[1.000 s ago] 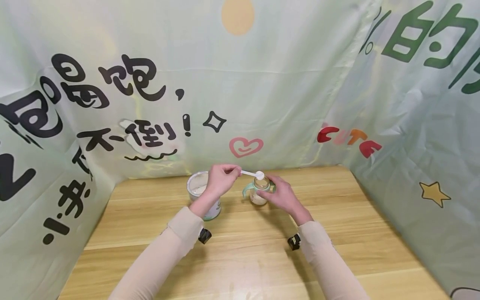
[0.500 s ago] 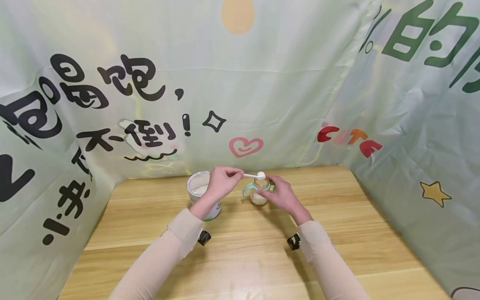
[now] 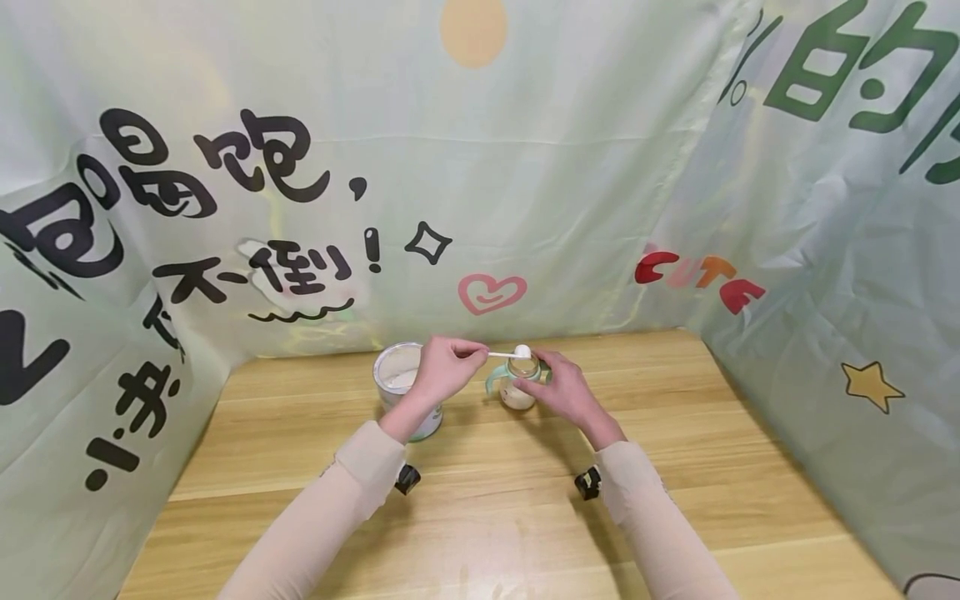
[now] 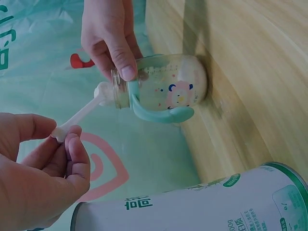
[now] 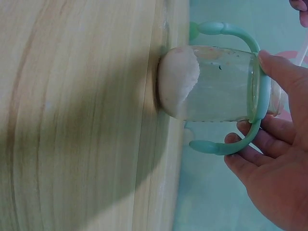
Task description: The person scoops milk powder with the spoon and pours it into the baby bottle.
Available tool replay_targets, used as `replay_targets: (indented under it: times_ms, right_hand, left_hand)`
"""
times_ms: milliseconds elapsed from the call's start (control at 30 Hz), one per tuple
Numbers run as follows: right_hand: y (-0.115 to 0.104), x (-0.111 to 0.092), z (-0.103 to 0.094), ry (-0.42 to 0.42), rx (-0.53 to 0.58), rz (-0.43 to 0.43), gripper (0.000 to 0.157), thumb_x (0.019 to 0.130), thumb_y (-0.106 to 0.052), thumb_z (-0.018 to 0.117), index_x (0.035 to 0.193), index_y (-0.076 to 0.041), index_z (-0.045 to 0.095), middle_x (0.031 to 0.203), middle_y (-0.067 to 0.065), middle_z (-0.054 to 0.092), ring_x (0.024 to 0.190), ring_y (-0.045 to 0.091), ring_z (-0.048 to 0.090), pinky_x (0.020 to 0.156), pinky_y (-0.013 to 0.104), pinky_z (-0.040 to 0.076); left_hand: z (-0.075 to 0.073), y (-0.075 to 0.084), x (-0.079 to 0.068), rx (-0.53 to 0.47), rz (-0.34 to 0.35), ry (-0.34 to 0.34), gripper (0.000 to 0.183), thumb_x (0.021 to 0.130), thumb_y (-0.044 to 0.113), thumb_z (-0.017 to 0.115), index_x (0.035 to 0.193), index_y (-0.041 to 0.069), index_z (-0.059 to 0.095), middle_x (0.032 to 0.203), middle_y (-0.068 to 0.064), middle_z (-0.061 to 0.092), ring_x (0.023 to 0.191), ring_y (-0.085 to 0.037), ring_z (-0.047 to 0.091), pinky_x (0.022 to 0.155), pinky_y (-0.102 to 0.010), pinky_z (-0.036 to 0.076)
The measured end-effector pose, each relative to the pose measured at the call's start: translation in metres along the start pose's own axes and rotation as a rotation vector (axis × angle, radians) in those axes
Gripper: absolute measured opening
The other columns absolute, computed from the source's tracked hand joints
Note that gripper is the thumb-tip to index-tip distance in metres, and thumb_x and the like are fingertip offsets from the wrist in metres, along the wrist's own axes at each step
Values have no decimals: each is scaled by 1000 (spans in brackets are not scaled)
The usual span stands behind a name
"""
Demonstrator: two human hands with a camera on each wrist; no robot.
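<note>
My left hand (image 3: 450, 367) pinches the end of a white scoop's handle between thumb and fingertips. The scoop (image 4: 82, 114) reaches across to the mouth of a baby bottle, its bowl tipped right at the rim. Clear-walled with mint-green handles and a bear print, the baby bottle (image 4: 168, 89) stands upright on the table without a lid. My right hand (image 3: 566, 390) grips it around the neck and collar, thumb on one side, fingers on the other. Pale powder (image 5: 178, 79) lies in the bottle's bottom, heaped at a slant. Left of the bottle, an uncovered milk powder can (image 4: 192, 204) stands partly behind my left wrist.
The wooden table (image 3: 495, 517) spreads out in front of the bottle and can. Printed cloth (image 3: 570, 208) hangs behind and along both sides of it. A small black device (image 3: 588, 483) sits at the right wrist, and another black device (image 3: 407, 479) at the left.
Over the bottle's mouth, the scoop has turned so its bowl tips over, and the left hand has shifted slightly to the right. The right hand and bottle stay in place.
</note>
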State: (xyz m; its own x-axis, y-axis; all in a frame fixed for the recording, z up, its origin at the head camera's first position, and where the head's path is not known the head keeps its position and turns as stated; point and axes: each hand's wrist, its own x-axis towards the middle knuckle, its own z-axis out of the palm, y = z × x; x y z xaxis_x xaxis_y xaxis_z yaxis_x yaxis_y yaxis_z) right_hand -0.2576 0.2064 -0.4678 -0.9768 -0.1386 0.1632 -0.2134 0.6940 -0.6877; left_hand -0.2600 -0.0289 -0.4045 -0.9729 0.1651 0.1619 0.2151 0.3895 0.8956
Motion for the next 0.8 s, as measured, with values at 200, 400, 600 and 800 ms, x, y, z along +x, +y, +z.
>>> replay_targets:
  times_ms: [200, 400, 600, 800]
  right_hand:
    - [-1, -1, -1, 3, 0, -4, 70, 94, -35, 81, 148, 2, 55, 143, 25, 61, 133, 43, 58, 112, 59, 48]
    - [-1, -2, -1, 6, -1, -22, 68, 94, -33, 81, 148, 1, 55, 140, 25, 63, 131, 42, 60, 109, 59, 49]
    - [-2, -2, -1, 7, -2, -21, 68, 95, -33, 80, 148, 1, 54, 141, 26, 62, 132, 43, 59, 110, 60, 48]
    - [-2, -1, -1, 8, 3, -18, 68, 95, -32, 80, 148, 1, 54, 142, 26, 62, 133, 42, 59, 111, 59, 48]
  left_hand:
    - [-1, -1, -2, -1, 4, -10, 13, 93, 16, 74, 98, 13, 86, 100, -5, 83, 88, -16, 76, 70, -24, 56]
    - [-1, -1, -2, 3, 11, -9, 14, 92, 15, 74, 97, 14, 87, 100, -5, 83, 82, -12, 74, 68, -23, 54]
    - [-2, 1, -4, 22, 13, -2, 15, 92, 16, 73, 97, 15, 87, 99, -5, 83, 79, -11, 72, 66, -24, 53]
    - [-2, 0, -3, 26, 23, 3, 15, 91, 15, 73, 95, 16, 87, 96, -4, 83, 74, -8, 69, 64, -24, 51]
